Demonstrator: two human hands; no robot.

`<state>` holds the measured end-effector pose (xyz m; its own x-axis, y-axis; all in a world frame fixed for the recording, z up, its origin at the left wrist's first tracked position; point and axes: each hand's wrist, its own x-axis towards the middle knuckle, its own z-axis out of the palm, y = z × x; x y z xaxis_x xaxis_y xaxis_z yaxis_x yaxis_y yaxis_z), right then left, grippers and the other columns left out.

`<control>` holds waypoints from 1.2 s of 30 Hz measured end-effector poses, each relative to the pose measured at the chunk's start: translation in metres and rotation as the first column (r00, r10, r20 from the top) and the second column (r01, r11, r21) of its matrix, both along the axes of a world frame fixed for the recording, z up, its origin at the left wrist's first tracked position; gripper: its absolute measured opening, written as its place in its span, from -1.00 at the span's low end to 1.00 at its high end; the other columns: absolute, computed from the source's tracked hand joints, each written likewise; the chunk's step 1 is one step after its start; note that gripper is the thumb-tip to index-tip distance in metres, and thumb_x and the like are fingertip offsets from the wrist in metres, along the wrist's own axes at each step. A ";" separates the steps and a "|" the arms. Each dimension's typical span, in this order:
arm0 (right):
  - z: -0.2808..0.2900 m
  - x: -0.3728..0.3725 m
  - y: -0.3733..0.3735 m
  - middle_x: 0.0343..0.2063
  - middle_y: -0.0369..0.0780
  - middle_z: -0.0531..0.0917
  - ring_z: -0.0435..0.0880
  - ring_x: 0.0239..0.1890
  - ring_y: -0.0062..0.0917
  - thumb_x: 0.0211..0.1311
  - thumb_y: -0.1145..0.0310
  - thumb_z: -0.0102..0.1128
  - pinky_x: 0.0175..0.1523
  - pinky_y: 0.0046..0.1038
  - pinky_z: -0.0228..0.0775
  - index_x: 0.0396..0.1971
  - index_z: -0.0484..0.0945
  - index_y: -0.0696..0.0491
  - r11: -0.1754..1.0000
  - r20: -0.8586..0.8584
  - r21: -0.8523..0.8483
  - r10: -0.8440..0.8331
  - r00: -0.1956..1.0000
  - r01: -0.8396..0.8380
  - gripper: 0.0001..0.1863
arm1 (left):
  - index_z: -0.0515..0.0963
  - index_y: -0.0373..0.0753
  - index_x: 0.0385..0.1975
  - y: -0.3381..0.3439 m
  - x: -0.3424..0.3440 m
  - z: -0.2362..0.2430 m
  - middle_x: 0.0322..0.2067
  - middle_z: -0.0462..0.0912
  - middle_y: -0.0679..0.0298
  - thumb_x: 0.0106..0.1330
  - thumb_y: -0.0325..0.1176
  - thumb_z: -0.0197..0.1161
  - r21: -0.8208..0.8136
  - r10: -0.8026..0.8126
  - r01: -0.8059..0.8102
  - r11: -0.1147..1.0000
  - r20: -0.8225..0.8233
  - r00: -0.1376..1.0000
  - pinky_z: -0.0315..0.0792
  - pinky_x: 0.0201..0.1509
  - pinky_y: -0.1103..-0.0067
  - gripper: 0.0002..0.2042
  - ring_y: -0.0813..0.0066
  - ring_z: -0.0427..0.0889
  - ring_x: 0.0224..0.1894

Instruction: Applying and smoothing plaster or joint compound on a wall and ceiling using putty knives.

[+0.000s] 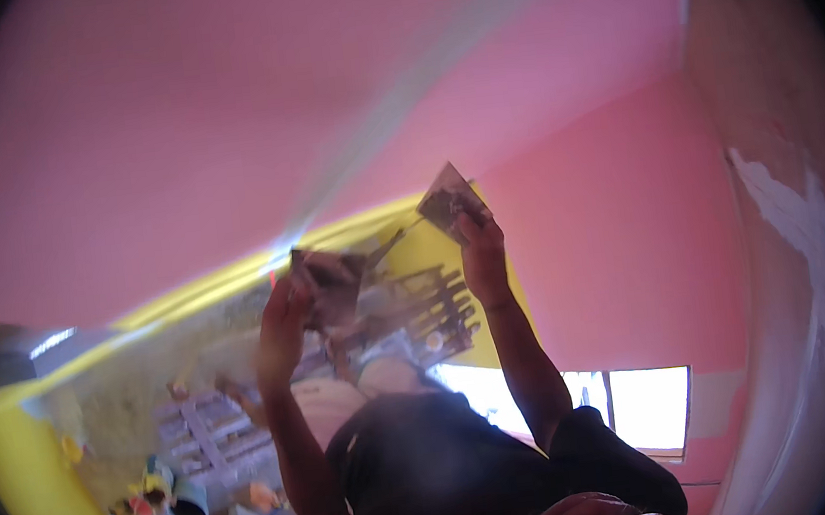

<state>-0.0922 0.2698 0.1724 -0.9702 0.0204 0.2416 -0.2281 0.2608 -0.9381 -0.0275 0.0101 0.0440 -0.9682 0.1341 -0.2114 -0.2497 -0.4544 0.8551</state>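
Observation:
My left hand (282,334) is closed round a flat, dark, wide-bladed putty knife (334,274), its blade tilted and somewhat blurred. Higher up and to the right, my right hand (482,250) grips a second putty knife (445,200). That blade is squarish, with pale smears on its face. Both knives are raised below a pink board surface (200,149). A greyish-white band of filler (369,126) runs diagonally across the pink surface, above and between the two blades. Neither blade clearly touches the band. The knives' handles are mostly hidden by my fingers.
A yellow-painted edge (162,309) borders the pink surface. Far below stand a slatted wooden pallet (206,440), another slatted wooden piece (443,305) and a bucket (190,510) beside small containers. At right are a bright window (645,412) and a wall with white plaster patches (779,209).

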 end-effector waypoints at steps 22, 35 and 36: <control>0.001 0.032 -0.025 -0.17 -0.16 0.68 0.50 0.04 -0.22 -0.02 0.36 0.13 0.12 -0.26 0.33 -0.32 0.69 0.06 0.833 -0.288 0.356 0.529 0.798 -0.424 -0.74 | 0.36 -0.36 -0.01 0.019 0.019 0.077 -0.41 0.50 0.37 0.45 -0.35 -0.08 0.067 -0.125 0.127 0.990 -0.036 0.992 0.27 -0.59 0.75 -0.75 0.77 0.40 -0.53; -0.062 0.031 0.000 -0.13 -0.25 0.67 0.49 0.03 -0.30 -0.05 0.61 0.02 0.14 -0.33 0.32 -0.28 0.69 0.02 0.881 -0.390 0.465 0.118 0.913 0.085 -0.65 | 0.42 -0.32 -0.10 0.040 0.008 0.105 -0.48 0.51 0.35 0.43 -0.37 -0.03 -0.250 -0.129 0.138 0.958 0.052 0.990 0.31 -0.49 0.70 -0.81 0.73 0.39 -0.50; -0.076 0.032 0.004 -0.13 -0.24 0.67 0.50 0.02 -0.29 -0.03 0.63 -0.01 0.14 -0.32 0.32 -0.26 0.68 0.02 0.895 -0.340 0.442 0.106 0.934 0.060 -0.63 | 0.42 -0.31 -0.12 0.042 0.006 0.113 -0.51 0.49 0.36 0.43 -0.37 -0.03 -0.207 -0.090 0.094 0.974 0.030 0.996 0.29 -0.54 0.69 -0.83 0.73 0.38 -0.55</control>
